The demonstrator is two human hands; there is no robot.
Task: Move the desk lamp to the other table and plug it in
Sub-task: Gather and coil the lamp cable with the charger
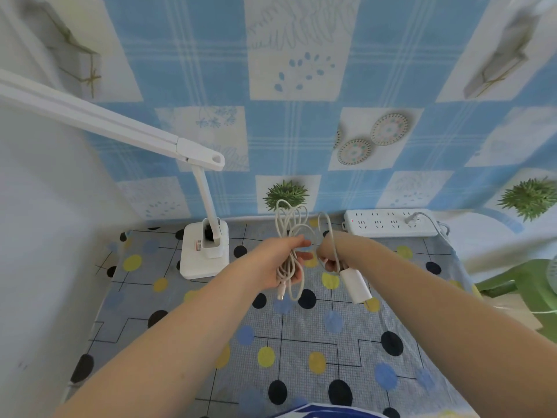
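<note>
Two hands are working the cord: left hand (284, 263) gripping the coiled cable (291, 236), right hand (330, 260) pinching it above the adapter (355, 285), the power strip (391, 223) lying at one o'clock, nearer the right.

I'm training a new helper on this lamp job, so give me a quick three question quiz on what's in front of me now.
1. True or false: the desk lamp already stands on the table.
2. Which hand grips the coiled cable: A left hand, B right hand?
3. Fill in: the white adapter hangs below the ____ hand.

Key: 1 true; 2 A; 3 right. The power strip already has one plug in it.
</note>
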